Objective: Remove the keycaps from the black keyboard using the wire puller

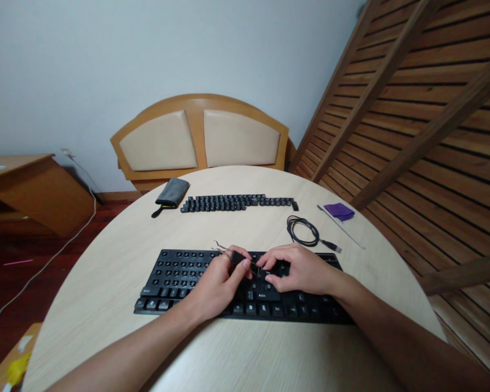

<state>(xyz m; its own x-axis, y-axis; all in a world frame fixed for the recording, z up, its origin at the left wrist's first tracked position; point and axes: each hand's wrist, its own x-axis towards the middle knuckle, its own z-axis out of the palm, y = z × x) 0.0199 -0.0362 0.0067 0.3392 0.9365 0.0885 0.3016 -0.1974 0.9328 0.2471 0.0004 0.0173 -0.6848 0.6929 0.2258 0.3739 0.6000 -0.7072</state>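
A black keyboard (163, 291) lies on the round table, its upper left rows stripped of keycaps and its lower rows still capped. My left hand (222, 277) is closed around a keycap puller (239, 257) with a black handle and thin wire ends; some wires stick out to the left and others point toward my right hand. Over the middle of the keyboard, my right hand (296, 267) pinches a black keycap (264, 273) at the puller's right-hand wire. The fingers partly hide this contact.
Rows of removed keycaps (216, 203) lie behind the keyboard, beside a grey pouch (173, 192). To the right are a coiled USB cable (300, 231), a thin rod (343, 228) and a purple cloth (340, 211). A padded chair back (200, 136) stands beyond the round table (118, 245).
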